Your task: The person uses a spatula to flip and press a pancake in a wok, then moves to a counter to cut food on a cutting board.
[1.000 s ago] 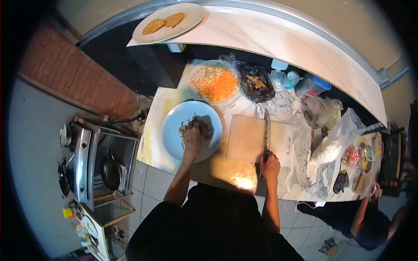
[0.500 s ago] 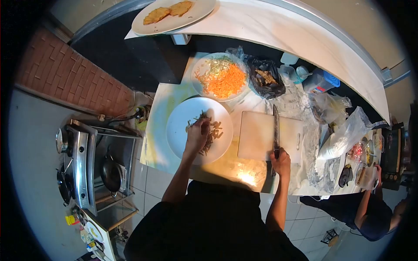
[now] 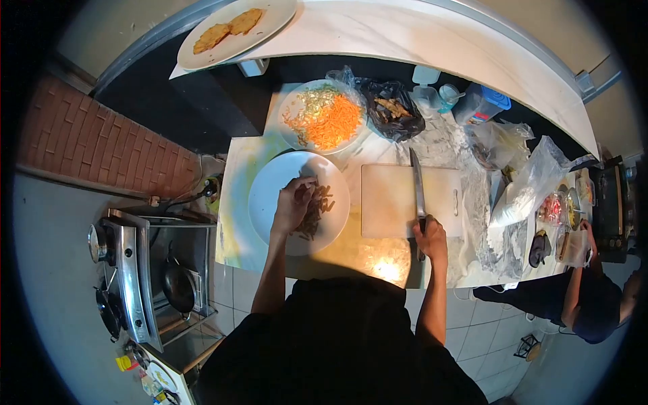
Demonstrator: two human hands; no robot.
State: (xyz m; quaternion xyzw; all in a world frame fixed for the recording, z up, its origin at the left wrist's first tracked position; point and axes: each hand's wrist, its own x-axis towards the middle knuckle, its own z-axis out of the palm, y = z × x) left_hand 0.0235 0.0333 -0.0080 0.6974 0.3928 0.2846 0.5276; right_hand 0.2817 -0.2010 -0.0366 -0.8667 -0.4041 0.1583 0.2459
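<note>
My right hand [image 3: 430, 237] is closed around the black handle of a kitchen knife [image 3: 418, 182]. Its long blade points away from me over the pale cutting board [image 3: 385, 202]. My left hand [image 3: 295, 202] is over a white plate [image 3: 266, 182], fingers curled together at a pile of thin brownish-green cut strips [image 3: 314, 216]. What those fingers hold, if anything, is hidden. Behind this plate is another plate [image 3: 290, 138] with shredded carrot [image 3: 334, 125] and chopped pale and green vegetables [image 3: 317, 100].
A black plastic bag [image 3: 405, 125] with brown pieces, a lidded container [image 3: 482, 104] and a bag of white powder [image 3: 520, 202] line the counter. Fritters [image 3: 226, 30] sit on a plate on the raised shelf. A stove [image 3: 131, 270] is at left; another person [image 3: 590, 297] works at right.
The view has shifted slightly. My left hand has moved a little toward the left side of the strips, still over the plate. The knife stays in my right hand above the board.
</note>
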